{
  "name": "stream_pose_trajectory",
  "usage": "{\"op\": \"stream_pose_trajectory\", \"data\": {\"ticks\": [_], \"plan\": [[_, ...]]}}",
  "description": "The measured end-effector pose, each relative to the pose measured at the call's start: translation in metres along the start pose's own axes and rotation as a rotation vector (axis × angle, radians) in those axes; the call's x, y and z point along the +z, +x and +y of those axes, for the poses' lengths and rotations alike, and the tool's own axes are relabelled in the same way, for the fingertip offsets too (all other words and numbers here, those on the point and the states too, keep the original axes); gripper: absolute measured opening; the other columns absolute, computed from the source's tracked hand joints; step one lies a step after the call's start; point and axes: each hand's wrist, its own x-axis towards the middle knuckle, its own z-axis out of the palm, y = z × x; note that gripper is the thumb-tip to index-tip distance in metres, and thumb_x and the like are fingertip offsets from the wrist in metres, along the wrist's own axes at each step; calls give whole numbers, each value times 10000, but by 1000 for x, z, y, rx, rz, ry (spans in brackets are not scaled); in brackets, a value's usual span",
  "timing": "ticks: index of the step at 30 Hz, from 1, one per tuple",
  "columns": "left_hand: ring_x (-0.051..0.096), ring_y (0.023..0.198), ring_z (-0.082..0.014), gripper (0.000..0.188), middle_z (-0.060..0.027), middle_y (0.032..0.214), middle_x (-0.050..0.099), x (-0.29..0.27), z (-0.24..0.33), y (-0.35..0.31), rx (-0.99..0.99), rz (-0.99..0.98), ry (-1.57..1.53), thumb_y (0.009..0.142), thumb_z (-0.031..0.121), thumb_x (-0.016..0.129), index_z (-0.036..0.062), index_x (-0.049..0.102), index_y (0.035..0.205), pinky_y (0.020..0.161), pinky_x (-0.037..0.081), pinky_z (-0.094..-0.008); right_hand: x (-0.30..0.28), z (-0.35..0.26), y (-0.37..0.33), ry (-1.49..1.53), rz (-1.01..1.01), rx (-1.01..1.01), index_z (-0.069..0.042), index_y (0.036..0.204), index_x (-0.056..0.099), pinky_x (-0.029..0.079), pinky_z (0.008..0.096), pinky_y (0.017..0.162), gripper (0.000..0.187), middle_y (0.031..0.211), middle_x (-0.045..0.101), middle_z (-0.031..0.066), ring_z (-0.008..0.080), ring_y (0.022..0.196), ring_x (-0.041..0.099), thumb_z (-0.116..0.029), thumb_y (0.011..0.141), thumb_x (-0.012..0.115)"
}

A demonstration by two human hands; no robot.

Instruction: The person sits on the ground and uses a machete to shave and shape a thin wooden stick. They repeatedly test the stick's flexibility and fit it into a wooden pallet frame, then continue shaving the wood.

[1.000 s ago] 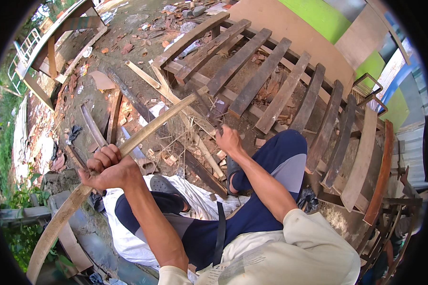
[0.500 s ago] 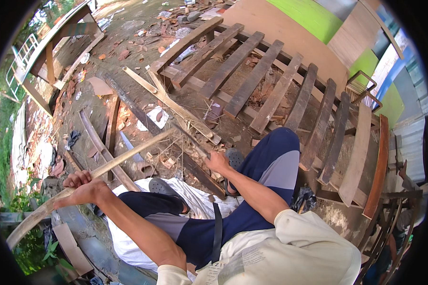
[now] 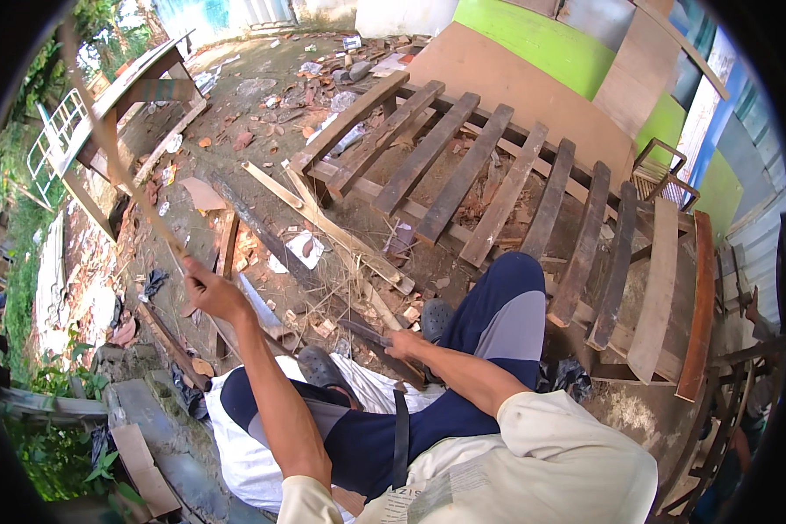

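Note:
My left hand [image 3: 214,293] is closed around one end of a long, thin wooden stick [image 3: 131,183]. The stick slants up and away to the far left, its upper part blurred. Low over the ground between my legs, my right hand [image 3: 403,344] grips a long knife [image 3: 364,332] by its handle. The dark blade points left, apart from the stick. A dark plank [image 3: 275,236] lies on the ground just beyond the knife, running away to the upper left.
A slatted wooden frame [image 3: 445,157] takes up the ground ahead and to the right. Split light-coloured wood [image 3: 349,231] and shavings lie before me. White cloth [image 3: 244,445] is spread beneath my legs. A wooden table [image 3: 140,79] stands at the far left.
My left hand has moved forward and right, swinging the stick from across my front to pointing up and away. The knife has dropped lower and no longer meets the stick.

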Motion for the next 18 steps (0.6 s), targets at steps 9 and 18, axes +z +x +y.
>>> {"op": "stream_pose_trajectory", "data": {"ticks": [9,18], "plan": [[661,658,-354,654,-141,631,644,45,43,7,313,-493,506,841,715,576,75,690,763,616,492,-446,-216,-77,-105,-91,1186,-409,-4,1315,513,365,494,1098,531,1348,538,237,383,1299,481,-257,878,675],[647,631,-360,658,-162,622,642,51,12,11,412,-747,530,896,665,527,66,718,699,639,499,-443,-318,-5,-200,-613,1335,-205,-86,1467,352,242,509,1175,791,1530,303,193,373,1388,327,-326,832,756]]}}
